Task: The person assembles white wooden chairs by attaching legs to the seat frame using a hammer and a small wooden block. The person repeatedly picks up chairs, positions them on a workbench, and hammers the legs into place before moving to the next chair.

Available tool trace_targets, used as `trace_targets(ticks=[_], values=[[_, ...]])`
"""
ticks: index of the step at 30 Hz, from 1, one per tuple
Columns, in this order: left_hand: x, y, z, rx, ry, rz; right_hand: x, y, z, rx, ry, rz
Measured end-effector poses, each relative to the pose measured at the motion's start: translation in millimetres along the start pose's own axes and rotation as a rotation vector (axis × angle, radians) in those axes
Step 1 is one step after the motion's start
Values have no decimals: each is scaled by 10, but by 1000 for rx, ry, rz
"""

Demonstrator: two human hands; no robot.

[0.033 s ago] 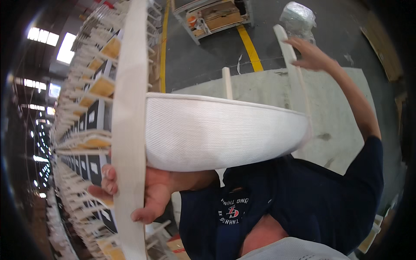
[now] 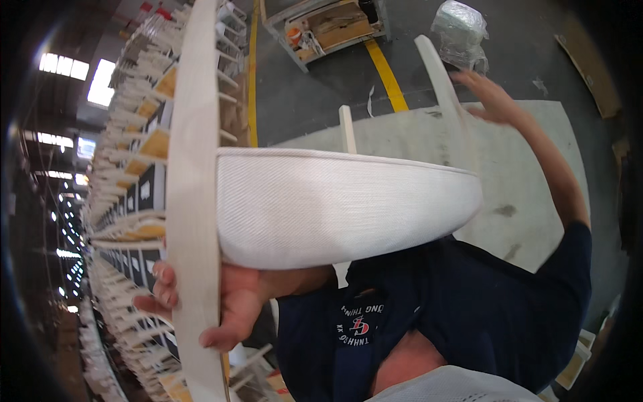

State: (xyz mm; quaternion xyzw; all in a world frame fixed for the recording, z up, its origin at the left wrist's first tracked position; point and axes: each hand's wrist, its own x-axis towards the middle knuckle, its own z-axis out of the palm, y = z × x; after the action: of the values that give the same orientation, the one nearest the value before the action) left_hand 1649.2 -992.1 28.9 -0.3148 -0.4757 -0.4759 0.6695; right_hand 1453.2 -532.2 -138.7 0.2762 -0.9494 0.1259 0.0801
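A pale wooden chair with a white woven-fabric seat (image 2: 341,208) is held up across the middle of the view. My left hand (image 2: 238,301) wraps round its long, flat wooden leg (image 2: 193,167), fingers on the far side and thumb in front. Beyond the seat rises a short leg (image 2: 347,128), and at the right another pale leg (image 2: 439,77). My right hand (image 2: 492,99) is beside that right-hand leg with fingers stretched and apart, slightly smeared by motion. Whether its fingertips touch the wood I cannot tell.
Rows of stacked pale wooden chair frames (image 2: 144,164) fill the left side. A workbench (image 2: 328,33) with tools stands ahead. A plastic-wrapped bundle (image 2: 461,30) lies on the grey floor near a cardboard sheet (image 2: 589,74). Yellow lines (image 2: 387,74) and a pale mat (image 2: 529,167) mark the floor.
The chair has shifted slightly left, with my left hand still round its leg. My right hand has moved a little right and down, away from the far leg's edge.
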Motion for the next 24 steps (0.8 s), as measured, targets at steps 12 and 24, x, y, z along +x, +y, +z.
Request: trace_targets(ticks=[12, 24], values=[[-314, -3950, 2682, -100, -20, 67, 3302, 2198, 1419, 32, 442, -446], [-187, -9029, 5236, -254, -230, -14, 7728, 4603, 1874, 308, 802, -527]])
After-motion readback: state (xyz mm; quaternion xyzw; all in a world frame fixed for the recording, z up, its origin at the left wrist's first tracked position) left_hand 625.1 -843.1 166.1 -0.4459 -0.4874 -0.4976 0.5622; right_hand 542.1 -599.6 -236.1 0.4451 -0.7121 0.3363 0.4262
